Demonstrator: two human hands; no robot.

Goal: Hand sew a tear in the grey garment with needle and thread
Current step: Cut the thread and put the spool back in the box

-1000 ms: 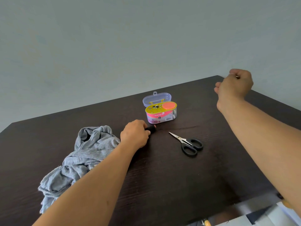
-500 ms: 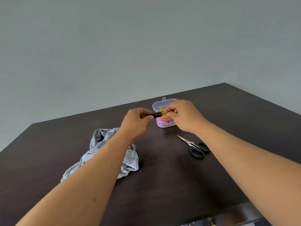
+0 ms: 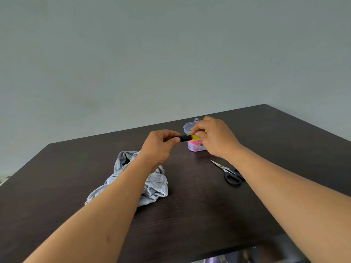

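Holding the black thread spool (image 3: 185, 138) above the tabletop (image 3: 199, 215), the left hand (image 3: 158, 148) is curled round one end of it, while the right hand (image 3: 215, 136) is brought against the other end with its fingertips (image 3: 197, 134) pinched there, seemingly on the thread's loose end, though the strand itself is too fine to be made out. A second ago the spool was kept low at the tabletop by the left hand alone and the right hand was raised far out to the side; since then both hands have been drawn together and the spool has been lifted in front of the sewing kit box (image 3: 195, 147), whose clear lid (image 3: 189, 126) is left standing open. This is judged to be thread being drawn off and measured, so the task is taken to be at an early, preparatory step: no needle is seen, and nothing has been threaded. The grey garment (image 3: 153, 184) is left crumpled on the tabletop beneath the left forearm, untouched by either hand, its tear not visible. The scissors (image 3: 228, 172) are lying closed to the right, apart from the box, within reach for cutting
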